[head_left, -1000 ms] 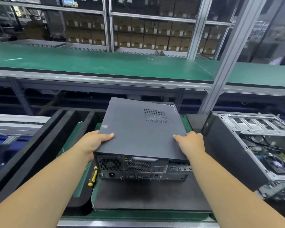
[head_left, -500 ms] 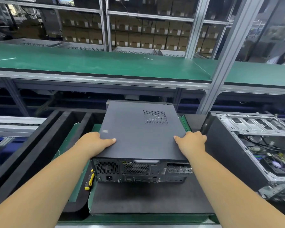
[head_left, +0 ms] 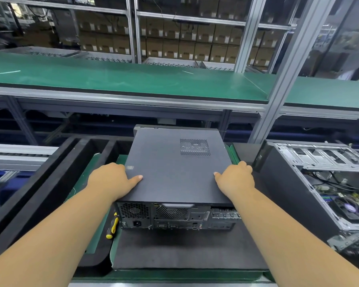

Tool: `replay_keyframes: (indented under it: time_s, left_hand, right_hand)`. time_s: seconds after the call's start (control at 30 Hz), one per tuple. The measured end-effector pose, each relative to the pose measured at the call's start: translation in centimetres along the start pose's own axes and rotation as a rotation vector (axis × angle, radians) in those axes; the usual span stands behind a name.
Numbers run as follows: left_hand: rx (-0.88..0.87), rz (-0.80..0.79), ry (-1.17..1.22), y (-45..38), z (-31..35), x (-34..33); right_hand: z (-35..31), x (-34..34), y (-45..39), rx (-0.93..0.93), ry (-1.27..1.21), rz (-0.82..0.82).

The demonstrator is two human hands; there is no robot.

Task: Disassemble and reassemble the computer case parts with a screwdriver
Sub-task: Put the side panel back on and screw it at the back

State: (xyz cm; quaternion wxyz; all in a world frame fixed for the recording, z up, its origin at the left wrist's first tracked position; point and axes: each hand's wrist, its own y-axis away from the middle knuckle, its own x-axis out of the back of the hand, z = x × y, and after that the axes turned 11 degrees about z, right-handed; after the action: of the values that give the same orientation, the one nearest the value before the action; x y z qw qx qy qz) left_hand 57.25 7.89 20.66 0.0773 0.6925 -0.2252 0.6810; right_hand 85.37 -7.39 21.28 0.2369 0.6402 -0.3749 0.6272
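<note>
The computer case [head_left: 174, 175] lies flat on a dark mat [head_left: 184, 251] on the green surface [head_left: 174, 275], its rear ports facing the near edge and its vented lid facing up. The left hand [head_left: 110, 180] grips the lid's left edge, thumb laid across the top and fingers hidden down the side. The right hand [head_left: 235, 179] holds the right edge the same way, thumb on the lid, knuckles curled over the rim. The case sits between the two hands, both about midway along its length.

It is probably a stiff, fairly heavy sheet-metal box; the painted lid looks smooth and could slip under dry palms, so the side edges are the sensible hold, away from the perforated vent. The thin panel may flex if levered from one corner.

A yellow-and-black screwdriver [head_left: 113, 225] lies just left of the case's near left corner, untouched. An opened case [head_left: 330, 183] stands well to the right
</note>
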Motion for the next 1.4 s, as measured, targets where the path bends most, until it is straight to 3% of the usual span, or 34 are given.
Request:
replay_keyframes:
  time_s: [0.27,0.4,0.57,0.73,1.07,1.13,1.3,1.4]
  left_hand:
    - [0.088,-0.082,0.156,-1.2,-0.8,-0.7]
    - [0.128,-0.077,0.219,-1.4,-1.0,-1.1]
    - [0.161,-0.066,0.274,-1.2,-1.2,-1.0]
    - [0.189,-0.068,0.32,-1.1,-1.2,-0.9]
    - [0.101,-0.027,0.145,-1.3,-0.5,-0.1]
    - [0.151,-0.051,0.245,-1.3,-0.8,-0.1]
    - [0.455,-0.086,0.929,-1.4,-1.4,-0.1]
    - [0.446,-0.076,0.92,-1.5,-1.2,-0.1]
  right_hand:
    - [-0.1,-0.2,-1.2,0.069,0.16,0.046]
    - [0.4,-0.4,-3.4,0.004,-0.016,0.021]
    - [-0.7,-2.5,-5.1,0.253,-0.131,-0.12]
    - [-2.4,-3.5,-6.1,0.244,-0.027,-0.119]
    - [-2.9,-3.7,-5.7,0.215,-0.008,-0.134]
    - [-2.9,-3.7,-5.6,0.209,-0.018,-0.128]
    - [-3.3,-3.3,-6.1,0.18,-0.09,-0.147]
    - [-3.3,-3.9,-5.6,0.173,-0.118,-0.142]
